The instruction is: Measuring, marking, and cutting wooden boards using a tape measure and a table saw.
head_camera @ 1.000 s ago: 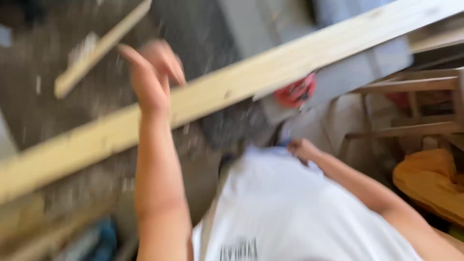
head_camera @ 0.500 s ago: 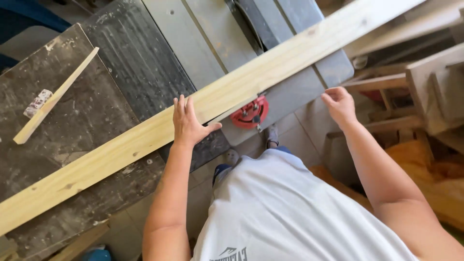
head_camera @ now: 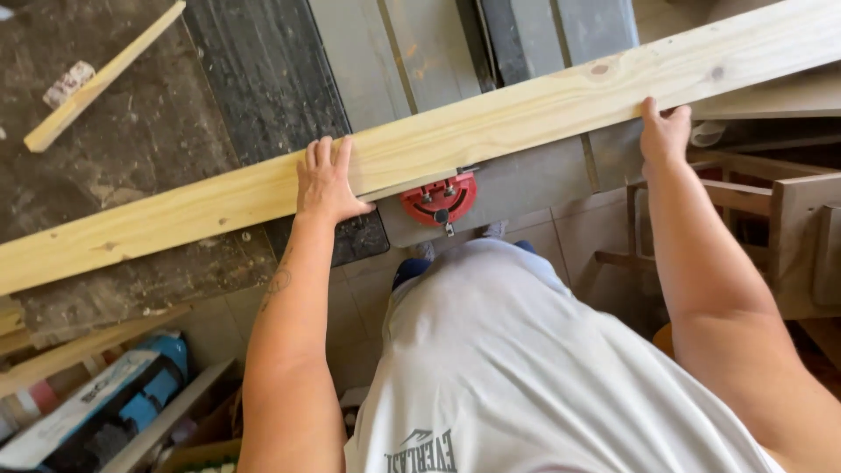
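A long pale wooden board (head_camera: 491, 131) lies across the grey counter (head_camera: 526, 184) of a table saw, running from about 8 o'clock at the lower left up to 2 o'clock at the upper right. It also passes over a dark, dusty work surface (head_camera: 131, 175) on the left side.

The left hand (head_camera: 326, 182) rests flat on the near edge of the board, a little left of the middle. Its fingers (head_camera: 326, 156) are stretched out over the top face and press on the wood; they are not closed around anything. The right hand (head_camera: 663, 133) is at about 2 o'clock from the left one, well apart from it. Its palm pushes against the near edge of the board and the fingertips reach just over the top; it is open too, only pressing on the wood.

A red round saw part (head_camera: 440, 200) sits just under the board at the counter's near edge, between the two hands and closer to the left one. At 10 o'clock a thin wooden strip (head_camera: 105, 74) lies on the dark surface, with a small pale block (head_camera: 68, 83) touching it. At 3 o'clock stand wooden frames (head_camera: 771, 210). At 7 o'clock a blue and white tube (head_camera: 105, 394) lies low among other wood pieces.
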